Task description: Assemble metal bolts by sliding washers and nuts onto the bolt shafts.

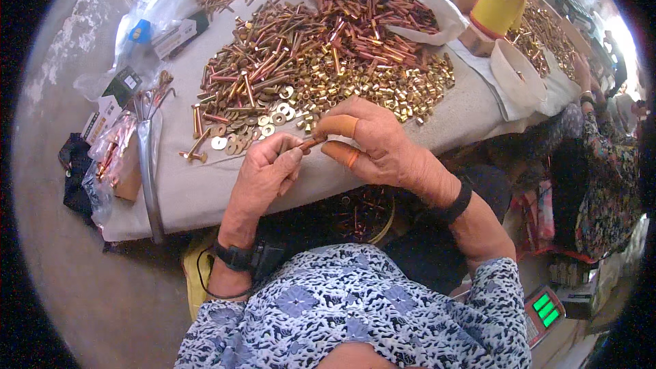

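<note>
Over the front edge of the cloth-covered table, my left hand (pixel 271 164) pinches one end of a small coppery bolt (pixel 309 143). My right hand (pixel 376 143), with orange finger covers on the thumb and forefinger, closes on its other end, so both hands meet at it. The fingers partly hide the bolt. Just beyond my hands lie flat round washers (pixel 263 121) and a spread of short brass sleeves (pixel 383 89). Behind these rises a heap of long coppery bolts (pixel 273 48). A few loose bolts (pixel 196 150) rest near the washers on the left.
A curved metal bar (pixel 147 178) lies along the table's left side, beside plastic bags and small boxes (pixel 123 85). A white sack (pixel 437 0) and yellow jug (pixel 501 1) stand at the back right. Another person's arm (pixel 584 75) reaches in at right. A lit scale (pixel 545 309) is lower right.
</note>
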A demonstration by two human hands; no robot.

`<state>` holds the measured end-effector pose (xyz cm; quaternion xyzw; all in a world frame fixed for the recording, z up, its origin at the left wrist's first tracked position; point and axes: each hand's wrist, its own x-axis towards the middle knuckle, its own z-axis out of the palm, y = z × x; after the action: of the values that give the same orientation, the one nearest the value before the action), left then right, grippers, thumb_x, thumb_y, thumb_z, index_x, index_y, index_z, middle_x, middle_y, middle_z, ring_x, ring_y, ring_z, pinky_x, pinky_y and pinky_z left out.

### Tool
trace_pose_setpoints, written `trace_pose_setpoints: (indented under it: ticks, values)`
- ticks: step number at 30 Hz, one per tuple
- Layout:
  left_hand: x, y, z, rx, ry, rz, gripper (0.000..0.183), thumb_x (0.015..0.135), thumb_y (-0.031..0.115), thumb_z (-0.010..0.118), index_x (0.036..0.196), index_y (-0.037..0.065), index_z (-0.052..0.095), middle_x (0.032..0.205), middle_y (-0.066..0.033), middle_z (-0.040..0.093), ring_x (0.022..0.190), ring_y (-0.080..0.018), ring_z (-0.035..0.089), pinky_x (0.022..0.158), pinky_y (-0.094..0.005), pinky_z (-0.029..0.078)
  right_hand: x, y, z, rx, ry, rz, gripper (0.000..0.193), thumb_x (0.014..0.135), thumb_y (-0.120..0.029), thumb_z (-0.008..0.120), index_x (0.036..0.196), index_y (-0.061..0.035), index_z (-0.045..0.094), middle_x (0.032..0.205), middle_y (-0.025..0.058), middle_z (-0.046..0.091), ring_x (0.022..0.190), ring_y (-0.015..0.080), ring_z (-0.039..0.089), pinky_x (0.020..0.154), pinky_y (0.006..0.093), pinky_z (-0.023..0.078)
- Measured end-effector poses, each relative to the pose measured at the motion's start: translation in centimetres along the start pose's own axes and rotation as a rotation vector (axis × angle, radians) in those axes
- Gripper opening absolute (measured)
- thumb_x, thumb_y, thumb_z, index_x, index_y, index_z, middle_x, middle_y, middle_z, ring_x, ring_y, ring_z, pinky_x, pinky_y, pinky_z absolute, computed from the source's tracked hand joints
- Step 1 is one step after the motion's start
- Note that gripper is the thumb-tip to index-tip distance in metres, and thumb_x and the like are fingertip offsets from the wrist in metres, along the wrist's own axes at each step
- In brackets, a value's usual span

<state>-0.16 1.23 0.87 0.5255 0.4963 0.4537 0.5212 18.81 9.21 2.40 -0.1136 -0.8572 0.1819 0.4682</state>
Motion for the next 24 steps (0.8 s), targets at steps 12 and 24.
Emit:
trace_pose_setpoints:
  ticks: [12, 24]
  values:
    - [-0.1, 0.3, -0.5, -0.046, -0.051, -0.040, 0.017, 0.089, 0.020, 0.054, 0.095, 0.004, 0.054, 0.063, 0.0021, 0.052, 0.044, -0.0009, 0.039, 0.039, -0.0156, 0.030, -0.5, 0.8, -0.2, -0.095, 0.188, 0.128, 0.019, 0.079, -0.020, 0.064, 0.067, -0.0064, 0.058, 0.059, 0.0103, 0.055, 0.054, 0.0288, 0.054, 0.050, 0.0381, 0.040]
    - [-1.2, 1.0, -0.8, -0.034, 0.127, -0.067, 0.018, 0.086, 0.016, 0.052, 0.087, 0.000, 0.061, 0.073, -0.0016, 0.056, 0.049, -0.0016, 0.038, 0.042, -0.0166, 0.025, 1.1, 2.1, 1.1, -0.283, 0.100, -0.014, 0.015, 0.074, -0.016, 0.065, 0.086, -0.0078, 0.060, 0.079, 0.0079, 0.059, 0.074, 0.0269, 0.056, 0.065, 0.0376, 0.043]
